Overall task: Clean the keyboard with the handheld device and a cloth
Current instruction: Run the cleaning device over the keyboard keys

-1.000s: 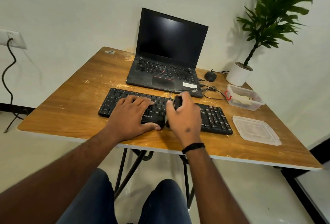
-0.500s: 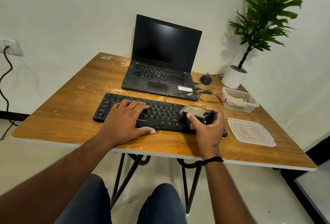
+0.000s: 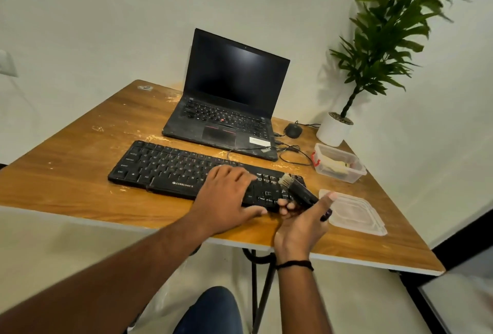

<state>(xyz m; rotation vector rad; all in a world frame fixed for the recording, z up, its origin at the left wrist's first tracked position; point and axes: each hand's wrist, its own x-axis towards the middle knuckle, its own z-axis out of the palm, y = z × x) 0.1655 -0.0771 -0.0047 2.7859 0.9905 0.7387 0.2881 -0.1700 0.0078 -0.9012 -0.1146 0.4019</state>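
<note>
Your right hand (image 3: 300,223) grips the black brush (image 3: 298,189), pale bristles over the right end of the black keyboard (image 3: 170,171) on the table (image 3: 66,173). Your left hand (image 3: 226,197) lies flat, fingers straight, on the keys.

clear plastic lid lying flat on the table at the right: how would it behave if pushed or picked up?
The thin clear plastic lid lies flat on the worn wooden table, so a push would probably slide it, not tip or roll it. It looks light and somewhat flexible, likely bending if lifted by one corner. Its low rim gives little to grip; pinching an edge seems safest.
</note>
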